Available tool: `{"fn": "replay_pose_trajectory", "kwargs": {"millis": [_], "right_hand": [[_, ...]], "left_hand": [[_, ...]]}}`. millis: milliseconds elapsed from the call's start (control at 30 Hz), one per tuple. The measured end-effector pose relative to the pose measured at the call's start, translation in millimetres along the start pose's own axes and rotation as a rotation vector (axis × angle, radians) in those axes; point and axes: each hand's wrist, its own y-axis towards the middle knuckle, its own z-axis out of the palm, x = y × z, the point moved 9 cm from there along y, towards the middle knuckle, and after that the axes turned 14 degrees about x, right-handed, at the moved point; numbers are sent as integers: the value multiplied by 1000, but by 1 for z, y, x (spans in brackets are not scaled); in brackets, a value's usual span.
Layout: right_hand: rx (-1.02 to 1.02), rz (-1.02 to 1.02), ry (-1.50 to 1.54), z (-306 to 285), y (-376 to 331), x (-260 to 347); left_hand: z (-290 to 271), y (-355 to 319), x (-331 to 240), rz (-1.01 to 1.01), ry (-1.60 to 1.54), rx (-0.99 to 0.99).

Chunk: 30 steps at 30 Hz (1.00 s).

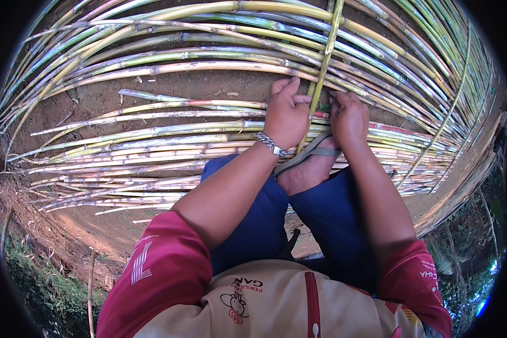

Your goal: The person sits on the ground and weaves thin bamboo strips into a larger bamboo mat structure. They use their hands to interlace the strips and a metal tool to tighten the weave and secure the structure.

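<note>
A long greenish-yellow jointed cane [325, 62] lies crosswise over rows of other jointed canes, its near end by my sandalled foot [307, 172]. My left hand [287, 115], with a chain bracelet at the wrist, is close against this cane's left side. Its fingers are curled and the thumb reaches toward the cane. On the cane's other side my right hand [349, 118] is closed, its thumb and fingertips bent together low over the canes. What either hand's fingertips hold, if anything, is too hidden to make out. Under my hands runs a cane with a reddish stretch [321, 114].
Many long canes [180, 69] lie side by side on bare soil [169, 87], in a far bundle and a near bundle [152, 152]. Another thin crosswise cane [442, 127] spans the right side. At lower left are a stick [91, 293] and green plants [39, 281].
</note>
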Motion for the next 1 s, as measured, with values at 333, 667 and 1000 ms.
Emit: {"fn": "replay_pose_trajectory", "kwargs": {"millis": [333, 667, 1000], "right_hand": [[-115, 24, 66, -6, 4, 11], [66, -94, 80, 1, 1, 6], [228, -39, 249, 4, 3, 9]], "left_hand": [[-2, 1, -3, -21, 37, -34], [-9, 0, -18, 8, 46, -96], [-10, 1, -14, 6, -6, -102]]}}
